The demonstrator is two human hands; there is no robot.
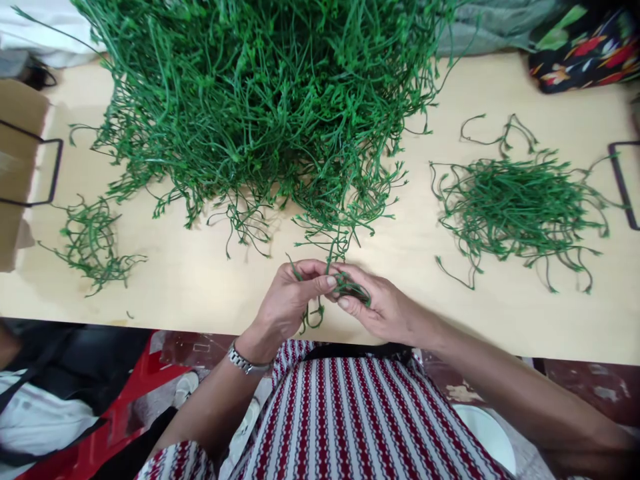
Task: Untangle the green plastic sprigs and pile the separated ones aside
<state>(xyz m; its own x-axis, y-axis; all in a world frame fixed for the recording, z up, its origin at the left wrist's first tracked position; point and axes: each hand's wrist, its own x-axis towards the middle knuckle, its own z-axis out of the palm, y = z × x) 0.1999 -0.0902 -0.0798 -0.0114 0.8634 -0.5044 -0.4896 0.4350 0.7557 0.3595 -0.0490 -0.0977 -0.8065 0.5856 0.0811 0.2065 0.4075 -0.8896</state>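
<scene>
Both of my hands meet near the table's front edge over a small bunch of thin green stems [351, 288] with tiny forked tips. My left hand [295, 293], a metal watch on its wrist, pinches several stems between thumb and fingers; their ends hang below it. My right hand [377, 303] is closed around the rest of the bunch, thumb in front, fingers partly hidden. Just beyond my hands rises a large heap of the same green stems [260, 100], its loose ends reaching almost to my fingers.
A smaller pile of stems [515, 207] lies at the right, and a little loose pile [93, 243] at the left. A cardboard box [20, 160] stands at the left edge. Black metal handles [624, 187] show at the sides. A flower-patterned cloth [585, 60] lies at the back right.
</scene>
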